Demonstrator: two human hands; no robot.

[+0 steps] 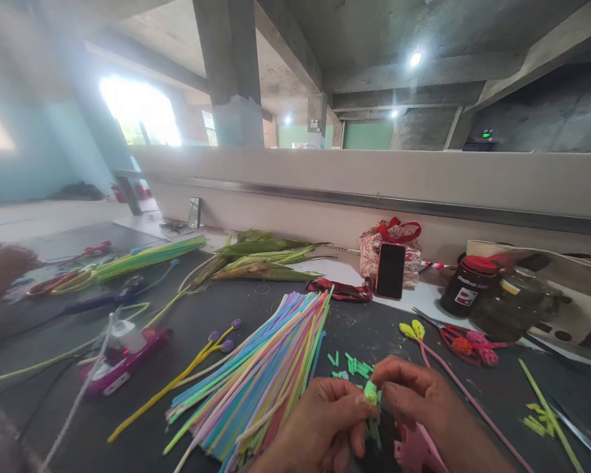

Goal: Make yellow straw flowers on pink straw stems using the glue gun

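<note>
Both my hands meet low in the view over a dark table (364,328). My left hand (320,424) and my right hand (418,401) pinch a small green straw piece (371,393) between their fingertips, fingers closed round it. Short green straw bits (352,364) lie just beyond my hands. A thick bundle of pastel drinking straws (270,368) lies to the left of my left hand. A pink object (414,450) sits under my right hand.
Red-handled scissors (453,335), a dark red-lidded jar (467,286), a phone (390,270) leaning on a wrapped bag, corn husks (261,259), a pink glue gun (123,361), yellow stems with purple tips (211,348), and another person's hand (0,276) at far left.
</note>
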